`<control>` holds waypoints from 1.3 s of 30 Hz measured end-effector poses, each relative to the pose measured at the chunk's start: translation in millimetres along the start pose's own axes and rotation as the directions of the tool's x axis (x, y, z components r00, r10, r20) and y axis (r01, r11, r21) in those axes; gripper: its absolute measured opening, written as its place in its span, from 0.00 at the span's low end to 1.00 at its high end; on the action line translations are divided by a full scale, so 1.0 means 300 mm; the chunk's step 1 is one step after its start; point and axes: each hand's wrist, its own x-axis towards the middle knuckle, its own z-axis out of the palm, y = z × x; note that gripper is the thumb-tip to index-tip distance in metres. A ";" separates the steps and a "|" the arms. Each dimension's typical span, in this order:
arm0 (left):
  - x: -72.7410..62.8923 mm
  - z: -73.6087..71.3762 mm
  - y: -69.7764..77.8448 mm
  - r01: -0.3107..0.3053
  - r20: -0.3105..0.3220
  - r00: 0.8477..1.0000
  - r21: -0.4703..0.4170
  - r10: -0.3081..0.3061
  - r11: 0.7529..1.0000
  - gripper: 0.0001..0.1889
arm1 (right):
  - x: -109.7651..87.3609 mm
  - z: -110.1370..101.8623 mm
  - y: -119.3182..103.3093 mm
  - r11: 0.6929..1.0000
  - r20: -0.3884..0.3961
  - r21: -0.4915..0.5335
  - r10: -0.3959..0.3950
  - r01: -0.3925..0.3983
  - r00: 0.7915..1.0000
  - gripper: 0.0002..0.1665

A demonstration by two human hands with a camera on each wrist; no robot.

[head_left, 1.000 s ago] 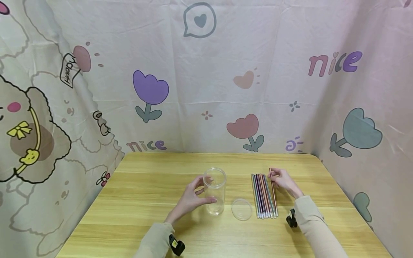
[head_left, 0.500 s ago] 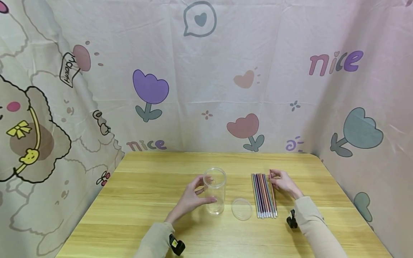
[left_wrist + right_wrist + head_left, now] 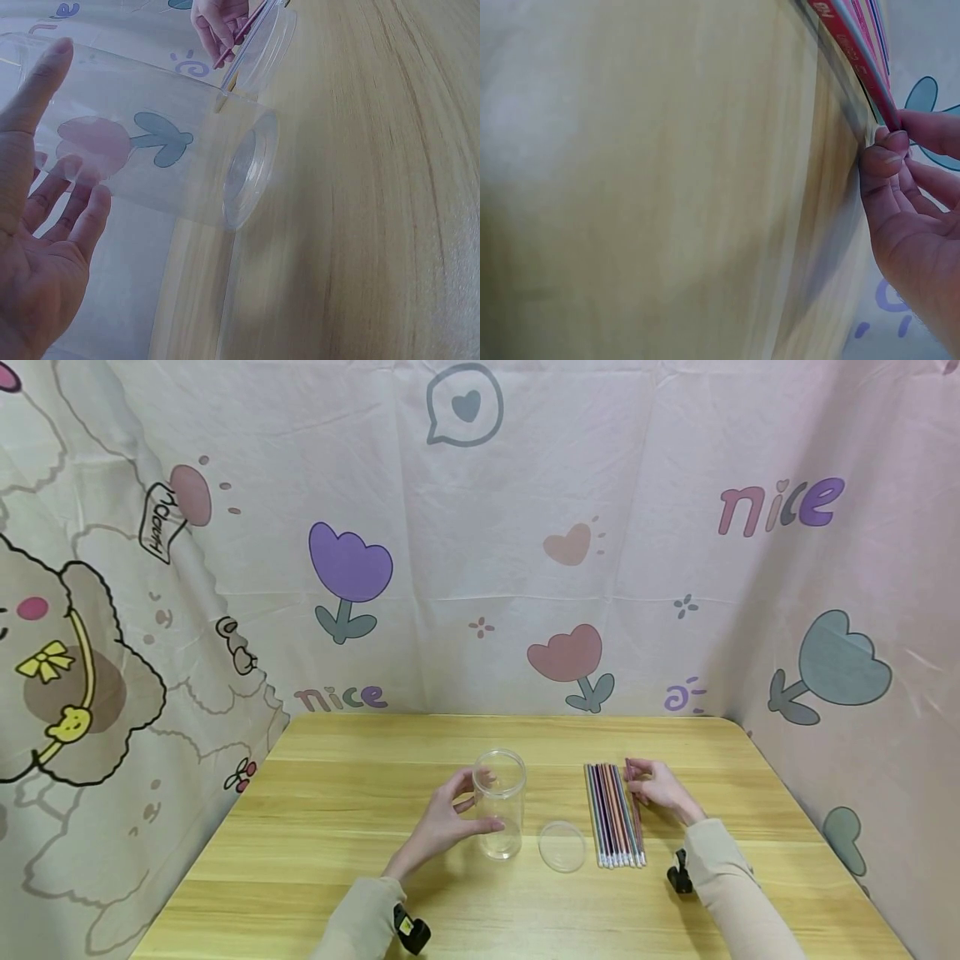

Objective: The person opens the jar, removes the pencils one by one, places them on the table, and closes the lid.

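A clear, open-topped plastic jar stands upright on the table, and my left hand holds it from the left side. In the left wrist view the thumb lies along one side of the jar and the fingers along the other. To the right, my right hand pinches the far end of a reddish pencil between thumb and fingers. This pencil slants slightly beside a row of several pencils, whose eraser ends point toward me. A round clear lid lies flat between jar and pencils.
The wooden table reaches back to a patterned cloth, which also hangs at both sides. Small black cameras are worn at the wrists.
The far end of the pencil in my right hand has come slightly down and nearer, the fingers moving with it. My left hand, the jar and the lid have stayed put.
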 end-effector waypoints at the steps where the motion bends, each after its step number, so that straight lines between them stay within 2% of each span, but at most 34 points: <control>1: 0.000 0.000 0.000 -0.001 0.000 1.000 0.000 0.001 1.000 0.39 | 0.001 0.001 -0.001 1.000 -0.002 -0.009 0.005 -0.005 1.000 0.35; 4: 0.000 -0.001 -0.002 -0.004 0.000 1.000 0.003 0.004 1.000 0.39 | 0.001 0.007 -0.006 1.000 -0.007 -0.010 0.017 -0.017 1.000 0.32; 8: 0.001 -0.001 -0.003 -0.004 0.000 1.000 0.010 0.004 1.000 0.40 | -0.002 0.010 -0.006 1.000 -0.015 -0.028 0.010 -0.010 1.000 0.36; 13: 0.003 -0.001 -0.004 -0.004 0.002 1.000 0.012 0.004 1.000 0.40 | 0.000 0.015 -0.004 0.999 -0.035 -0.033 0.036 -0.037 0.999 0.40; 27: 0.000 -0.002 0.005 0.012 0.003 1.000 0.003 -0.012 1.000 0.42 | -0.003 0.022 0.001 0.996 -0.070 -0.020 0.082 -0.084 0.994 0.44; 39: 0.002 -0.001 0.003 0.011 0.005 1.000 0.002 -0.011 1.000 0.42 | -0.008 0.021 0.003 0.994 -0.087 -0.039 0.097 -0.101 0.991 0.38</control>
